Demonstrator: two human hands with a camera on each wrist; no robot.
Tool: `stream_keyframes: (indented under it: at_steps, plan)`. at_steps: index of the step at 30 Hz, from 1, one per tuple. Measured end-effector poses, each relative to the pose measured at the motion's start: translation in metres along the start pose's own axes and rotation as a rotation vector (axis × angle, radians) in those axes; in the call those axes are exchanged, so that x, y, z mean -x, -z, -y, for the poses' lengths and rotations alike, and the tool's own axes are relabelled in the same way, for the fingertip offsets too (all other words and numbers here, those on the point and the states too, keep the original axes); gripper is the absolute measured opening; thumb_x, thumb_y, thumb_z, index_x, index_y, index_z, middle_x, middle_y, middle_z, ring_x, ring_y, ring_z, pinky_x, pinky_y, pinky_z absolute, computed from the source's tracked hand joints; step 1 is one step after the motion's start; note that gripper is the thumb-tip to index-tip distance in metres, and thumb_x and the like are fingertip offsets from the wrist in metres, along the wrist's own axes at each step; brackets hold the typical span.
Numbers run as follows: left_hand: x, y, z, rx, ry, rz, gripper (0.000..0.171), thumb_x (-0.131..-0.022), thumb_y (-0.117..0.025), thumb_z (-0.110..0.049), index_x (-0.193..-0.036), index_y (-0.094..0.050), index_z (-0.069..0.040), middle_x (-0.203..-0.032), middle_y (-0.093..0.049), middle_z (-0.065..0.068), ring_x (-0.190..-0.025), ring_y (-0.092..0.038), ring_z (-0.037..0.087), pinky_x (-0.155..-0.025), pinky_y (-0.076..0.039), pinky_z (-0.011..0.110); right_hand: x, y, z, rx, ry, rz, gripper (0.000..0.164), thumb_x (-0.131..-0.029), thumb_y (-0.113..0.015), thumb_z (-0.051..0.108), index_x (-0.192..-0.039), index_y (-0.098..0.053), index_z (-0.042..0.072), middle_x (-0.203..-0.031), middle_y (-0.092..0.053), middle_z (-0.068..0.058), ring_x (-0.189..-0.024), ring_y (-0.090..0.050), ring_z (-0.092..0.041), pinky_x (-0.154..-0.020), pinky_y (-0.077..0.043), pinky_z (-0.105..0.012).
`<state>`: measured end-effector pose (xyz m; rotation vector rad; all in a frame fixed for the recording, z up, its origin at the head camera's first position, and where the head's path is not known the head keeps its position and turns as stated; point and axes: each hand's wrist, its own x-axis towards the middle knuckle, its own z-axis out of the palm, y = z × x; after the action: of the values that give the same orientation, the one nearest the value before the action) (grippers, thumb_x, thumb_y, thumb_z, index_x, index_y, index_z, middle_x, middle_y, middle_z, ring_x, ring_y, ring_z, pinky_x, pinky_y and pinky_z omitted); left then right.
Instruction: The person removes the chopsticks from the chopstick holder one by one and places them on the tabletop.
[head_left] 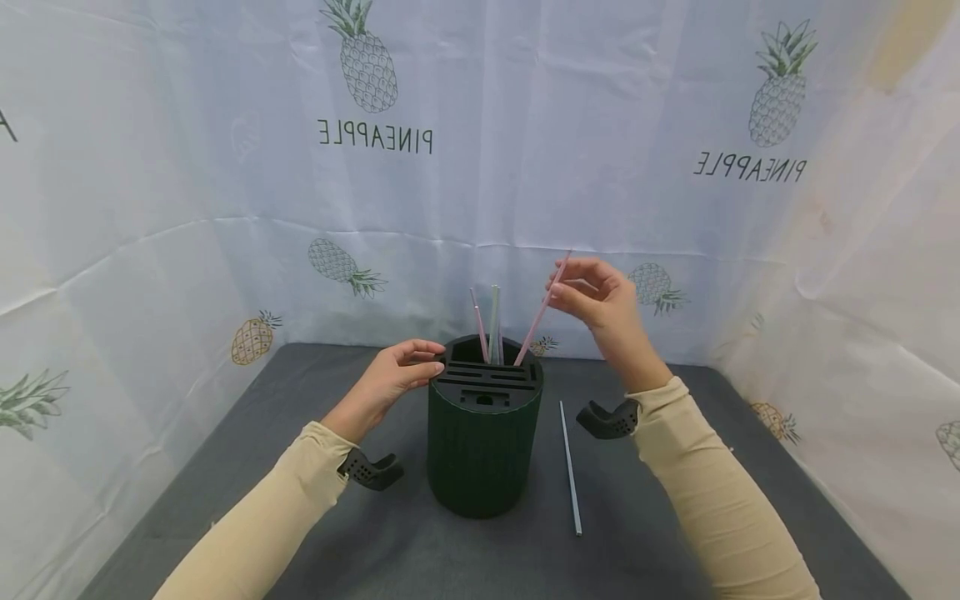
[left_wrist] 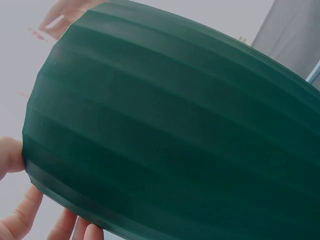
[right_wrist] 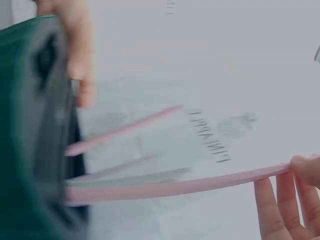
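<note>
A dark green, ribbed knife block (head_left: 483,458) with a black slotted top stands upright on the table. My left hand (head_left: 390,379) holds its rim from the left, the fingertips (left_wrist: 62,222) against its side and the thumb by the top edge. Above the block on the right, my right hand (head_left: 600,300) pinches a pink chopstick (head_left: 542,310) near its upper end between thumb and fingers. That chopstick slants down, its lower end inside the rear opening. Another pink chopstick (head_left: 480,323) and pale, clear-looking sticks (head_left: 494,321) stand in the same opening. Their lower ends are hidden.
One light blue chopstick (head_left: 570,467) lies on the dark grey tabletop (head_left: 637,517) to the right of the block. White curtains (head_left: 480,183) printed with pineapples hang behind and at both sides. Each wrist wears a black mount (head_left: 609,419).
</note>
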<state>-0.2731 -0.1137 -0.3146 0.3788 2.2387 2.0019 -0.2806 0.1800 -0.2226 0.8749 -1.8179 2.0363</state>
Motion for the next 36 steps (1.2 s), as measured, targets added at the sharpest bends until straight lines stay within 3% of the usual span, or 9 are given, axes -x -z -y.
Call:
stream_keyframes:
  at_steps: [8,13,20,27,31,34,36]
  plan:
    - [-0.001,0.0,-0.001,0.0,-0.003,0.001,0.041,-0.092,-0.065,-0.016,-0.13,-0.055,-0.005,-0.136,-0.048,0.016,-0.123,-0.052,0.03,-0.109,-0.041,0.048,-0.014,0.021,0.042,-0.196,0.191,-0.148,0.026,-0.086,-0.061,-0.014,-0.109,-0.064,-0.001,-0.101,-0.062,-0.012,-0.089,-0.067,-0.022,-0.082,-0.058,-0.034]
    - [-0.002,0.0,0.0,-0.014,0.001,-0.006,0.041,-0.091,-0.067,-0.017,-0.13,-0.057,-0.008,-0.136,-0.049,0.015,-0.123,-0.052,0.03,-0.108,-0.042,0.047,-0.006,0.047,0.048,-0.283,0.196,-0.278,0.032,-0.086,-0.061,-0.013,-0.117,-0.06,-0.004,-0.1,-0.06,-0.013,-0.088,-0.066,-0.023,-0.079,-0.059,-0.031]
    - [-0.001,-0.001,-0.001,-0.004,0.01,-0.007,0.039,-0.092,-0.065,-0.014,-0.13,-0.056,-0.006,-0.136,-0.049,0.015,-0.123,-0.052,0.03,-0.109,-0.041,0.048,0.016,0.085,0.023,-0.248,0.011,-0.345,0.04,-0.086,-0.064,-0.009,-0.124,-0.061,0.0,-0.099,-0.064,-0.008,-0.087,-0.068,-0.018,-0.075,-0.059,-0.027]
    - [0.0,-0.001,-0.001,-0.006,0.01,-0.016,0.039,-0.092,-0.065,-0.014,-0.129,-0.057,-0.006,-0.135,-0.05,0.015,-0.123,-0.052,0.03,-0.108,-0.041,0.048,0.046,0.112,-0.038,0.047,-0.271,-0.283,0.043,-0.088,-0.068,0.004,-0.13,-0.058,0.005,-0.096,-0.066,0.004,-0.087,-0.067,-0.006,-0.077,-0.058,-0.021]
    - [0.0,-0.001,0.0,-0.006,0.007,-0.012,0.039,-0.092,-0.065,-0.015,-0.129,-0.057,-0.007,-0.135,-0.05,0.015,-0.123,-0.052,0.03,-0.108,-0.041,0.048,0.062,0.121,-0.071,0.184,-0.418,-0.23,0.049,-0.09,-0.068,0.01,-0.136,-0.052,0.001,-0.096,-0.067,0.009,-0.087,-0.066,-0.003,-0.078,-0.057,-0.02]
    - [0.0,-0.001,0.001,-0.002,0.006,-0.013,0.039,-0.092,-0.065,-0.014,-0.13,-0.057,-0.007,-0.135,-0.05,0.015,-0.123,-0.052,0.03,-0.108,-0.041,0.048,0.073,0.124,-0.092,0.292,-0.5,-0.195,0.054,-0.092,-0.066,0.013,-0.14,-0.047,-0.002,-0.098,-0.067,0.01,-0.09,-0.066,-0.001,-0.079,-0.057,-0.02]
    - [0.001,-0.002,0.001,0.001,0.005,-0.013,0.039,-0.092,-0.065,-0.014,-0.13,-0.057,-0.007,-0.135,-0.05,0.015,-0.122,-0.052,0.03,-0.108,-0.041,0.048,0.078,0.124,-0.105,0.35,-0.536,-0.18,0.054,-0.093,-0.066,0.014,-0.14,-0.046,-0.003,-0.104,-0.068,0.004,-0.093,-0.066,-0.003,-0.081,-0.057,-0.023]
